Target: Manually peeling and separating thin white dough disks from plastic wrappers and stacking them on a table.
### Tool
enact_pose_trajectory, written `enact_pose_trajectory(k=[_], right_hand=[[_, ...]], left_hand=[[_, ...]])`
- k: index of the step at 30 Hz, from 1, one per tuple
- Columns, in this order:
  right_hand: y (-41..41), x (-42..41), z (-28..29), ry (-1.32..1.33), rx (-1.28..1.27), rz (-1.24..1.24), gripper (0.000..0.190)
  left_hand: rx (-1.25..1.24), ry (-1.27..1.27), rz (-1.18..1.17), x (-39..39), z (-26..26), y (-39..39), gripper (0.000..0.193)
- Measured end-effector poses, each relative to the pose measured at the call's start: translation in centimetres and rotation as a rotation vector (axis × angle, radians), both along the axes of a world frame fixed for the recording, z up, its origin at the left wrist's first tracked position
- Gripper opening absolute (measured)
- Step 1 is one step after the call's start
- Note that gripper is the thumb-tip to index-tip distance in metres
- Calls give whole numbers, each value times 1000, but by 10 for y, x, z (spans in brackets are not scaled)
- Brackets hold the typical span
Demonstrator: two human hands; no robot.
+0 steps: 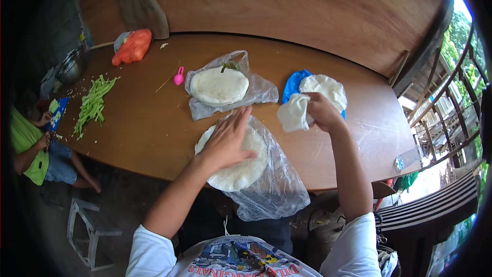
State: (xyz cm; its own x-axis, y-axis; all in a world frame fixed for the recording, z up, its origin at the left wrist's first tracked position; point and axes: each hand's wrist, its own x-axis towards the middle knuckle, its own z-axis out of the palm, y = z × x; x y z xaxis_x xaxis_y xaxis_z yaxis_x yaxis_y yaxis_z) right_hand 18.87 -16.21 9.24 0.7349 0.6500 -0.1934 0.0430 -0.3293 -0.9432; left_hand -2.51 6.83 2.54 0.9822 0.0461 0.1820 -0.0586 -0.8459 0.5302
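Observation:
My right hand (324, 112) grips a limp, folded thin white wrapper sheet (294, 113) above the table's right part. Just behind it, a pile of round white wrappers (326, 89) rests on a blue plastic bag (295, 82). Flat and holding nothing, my left hand (226, 144) hovers over or touches a larger round stack of wrappers (246, 169) at the near edge; I cannot tell which. Under that stack, a clear plastic bag (276, 188) hangs over the edge. Farther back, another thick white stack (219, 85) sits on a clear bag (263, 88), with dark green leaves (232, 65) at its back.
Left on the wooden table (146, 123) lie sliced green vegetable strips (94, 104), a pink measuring spoon (178, 77), an orange plastic bag (134, 48) and a metal bowl (72, 65). A person in a lime shirt (29, 142) works at the left end. A plastic bottle (407, 159) lies at the right edge.

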Motion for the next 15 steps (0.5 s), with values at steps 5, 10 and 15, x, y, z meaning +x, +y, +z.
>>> enact_pose_trajectory(k=[5,10,15], right_hand=[[-6,-18,10,3,-48,116,43],[-27,-28,22,-423,-125,17,46],[-49,-13,22,-338,108,15,34]], left_hand=[[-214,-455,-150,45,28,-56,90],[-1094,-340,-122,68,24,-32,19],[-1087,-293,-243,57,30,-11,19]])
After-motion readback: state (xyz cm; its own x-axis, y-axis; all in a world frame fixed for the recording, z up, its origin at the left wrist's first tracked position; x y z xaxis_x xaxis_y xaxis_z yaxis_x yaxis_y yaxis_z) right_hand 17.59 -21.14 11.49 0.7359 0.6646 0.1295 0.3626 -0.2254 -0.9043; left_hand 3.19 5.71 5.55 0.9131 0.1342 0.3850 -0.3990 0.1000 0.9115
